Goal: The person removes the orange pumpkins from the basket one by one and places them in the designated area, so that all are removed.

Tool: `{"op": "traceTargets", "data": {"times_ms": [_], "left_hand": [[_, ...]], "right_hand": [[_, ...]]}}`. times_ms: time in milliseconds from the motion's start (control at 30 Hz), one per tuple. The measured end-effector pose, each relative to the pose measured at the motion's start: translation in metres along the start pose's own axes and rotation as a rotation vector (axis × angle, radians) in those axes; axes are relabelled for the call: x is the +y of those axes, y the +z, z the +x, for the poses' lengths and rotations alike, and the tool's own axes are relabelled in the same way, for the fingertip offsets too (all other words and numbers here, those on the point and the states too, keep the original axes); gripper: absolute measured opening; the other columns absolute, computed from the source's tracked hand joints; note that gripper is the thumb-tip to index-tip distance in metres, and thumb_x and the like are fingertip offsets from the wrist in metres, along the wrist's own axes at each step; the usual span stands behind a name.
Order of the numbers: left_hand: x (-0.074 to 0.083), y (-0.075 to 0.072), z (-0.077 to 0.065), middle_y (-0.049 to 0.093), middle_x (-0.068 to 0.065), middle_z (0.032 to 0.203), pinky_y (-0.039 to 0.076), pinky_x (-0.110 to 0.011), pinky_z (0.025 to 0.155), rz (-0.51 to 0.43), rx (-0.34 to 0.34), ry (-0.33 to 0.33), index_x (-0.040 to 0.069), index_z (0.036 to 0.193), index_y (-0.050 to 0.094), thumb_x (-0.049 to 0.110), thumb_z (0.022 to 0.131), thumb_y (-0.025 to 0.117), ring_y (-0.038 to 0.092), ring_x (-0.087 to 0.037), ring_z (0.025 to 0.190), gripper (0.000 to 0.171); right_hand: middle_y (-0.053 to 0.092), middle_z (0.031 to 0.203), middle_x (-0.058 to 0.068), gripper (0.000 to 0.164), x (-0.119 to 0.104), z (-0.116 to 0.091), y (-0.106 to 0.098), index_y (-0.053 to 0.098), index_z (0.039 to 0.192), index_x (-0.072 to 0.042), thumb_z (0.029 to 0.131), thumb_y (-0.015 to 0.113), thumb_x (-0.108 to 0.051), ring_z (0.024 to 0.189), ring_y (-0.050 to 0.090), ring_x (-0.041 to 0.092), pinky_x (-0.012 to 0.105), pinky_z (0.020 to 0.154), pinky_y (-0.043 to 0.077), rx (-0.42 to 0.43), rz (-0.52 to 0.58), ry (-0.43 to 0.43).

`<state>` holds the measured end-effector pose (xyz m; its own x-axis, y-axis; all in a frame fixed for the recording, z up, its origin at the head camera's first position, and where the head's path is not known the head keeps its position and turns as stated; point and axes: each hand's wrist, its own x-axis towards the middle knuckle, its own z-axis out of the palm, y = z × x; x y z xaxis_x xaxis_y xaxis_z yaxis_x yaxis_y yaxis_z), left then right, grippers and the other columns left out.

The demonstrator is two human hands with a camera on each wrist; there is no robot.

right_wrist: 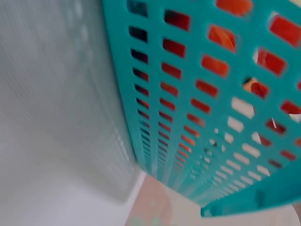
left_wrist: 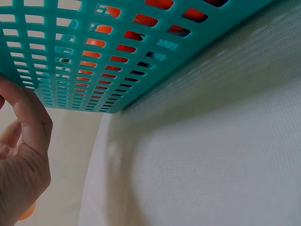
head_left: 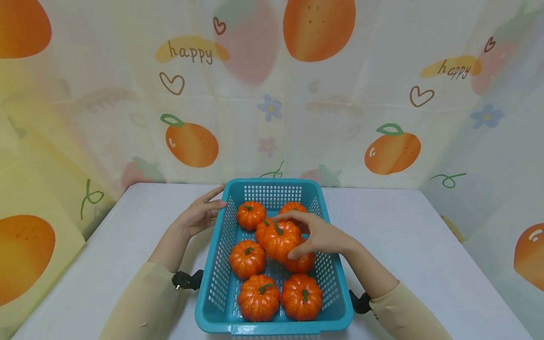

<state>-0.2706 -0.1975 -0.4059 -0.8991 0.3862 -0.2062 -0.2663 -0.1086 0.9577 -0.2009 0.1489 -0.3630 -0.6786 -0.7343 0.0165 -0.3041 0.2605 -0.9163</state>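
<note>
A teal plastic basket [head_left: 274, 327] with slotted walls holds several small orange pumpkins with green stems. Over the middle of it, my right hand [head_left: 318, 233] grips one pumpkin [head_left: 280, 242] from its right side, thumb at the front and fingers at the back. That pumpkin overlaps others beneath and behind it, such as the pumpkin [head_left: 303, 264] under the thumb. At the basket's far left, my left hand [head_left: 199, 215] touches the outside of the rim with loosely extended fingers. In the left wrist view this hand [left_wrist: 26, 150] is beside the slotted wall [left_wrist: 103, 59]. The basket hides my right hand in the right wrist view.
The basket stands on a white-covered table [head_left: 382, 226]. A fruit-printed curtain [head_left: 272, 132] hangs along the table's back edge. More pumpkins sit near the front of the basket, including a front-left pumpkin [head_left: 258, 300] and a front-right pumpkin [head_left: 301, 307].
</note>
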Motion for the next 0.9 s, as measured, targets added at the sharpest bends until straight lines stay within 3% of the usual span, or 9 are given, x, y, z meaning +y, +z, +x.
{"op": "traceTargets", "data": {"times_ms": [233,533,733,900], "left_hand": [[-0.001,0.001,0.002,0.065,0.005,0.098,0.062,-0.024,0.079,-0.016,0.01,0.02,0.021,0.16,0.016,0.012,0.102,0.052,0.072,-0.008,0.086,0.069],[-0.002,0.0,0.001,0.066,0.005,0.098,0.061,-0.024,0.079,-0.009,0.001,0.02,0.02,0.16,0.013,0.013,0.102,0.052,0.071,-0.008,0.086,0.07],[-0.004,-0.002,0.002,0.066,0.006,0.099,0.061,-0.025,0.081,-0.003,-0.002,0.024,0.02,0.16,0.013,0.015,0.101,0.055,0.072,-0.007,0.087,0.073],[-0.004,-0.001,0.002,0.066,0.005,0.1,0.062,-0.025,0.08,0.006,-0.005,0.031,0.019,0.16,0.012,0.014,0.101,0.054,0.072,-0.007,0.087,0.073]], "right_hand": [[0.052,0.143,0.003,0.071,0.001,-0.008,-0.022,0.047,0.143,-0.021,0.08,0.079,-0.018,0.127,0.052,0.025,0.054,0.111,0.044,0.158,0.015,-0.044],[0.046,0.149,0.01,0.075,0.003,-0.02,-0.043,0.042,0.147,-0.013,0.081,0.078,-0.008,0.127,0.053,0.02,0.02,0.101,0.052,0.368,0.039,-0.041],[0.047,0.147,0.009,0.073,0.012,-0.027,-0.054,0.04,0.148,-0.013,0.083,0.074,-0.005,0.122,0.055,0.012,0.017,0.098,0.052,0.478,0.065,-0.02],[0.05,0.141,-0.004,0.068,0.027,-0.033,-0.068,0.04,0.147,-0.012,0.087,0.07,-0.004,0.124,0.049,0.011,0.014,0.096,0.051,0.594,0.126,0.022]]}}
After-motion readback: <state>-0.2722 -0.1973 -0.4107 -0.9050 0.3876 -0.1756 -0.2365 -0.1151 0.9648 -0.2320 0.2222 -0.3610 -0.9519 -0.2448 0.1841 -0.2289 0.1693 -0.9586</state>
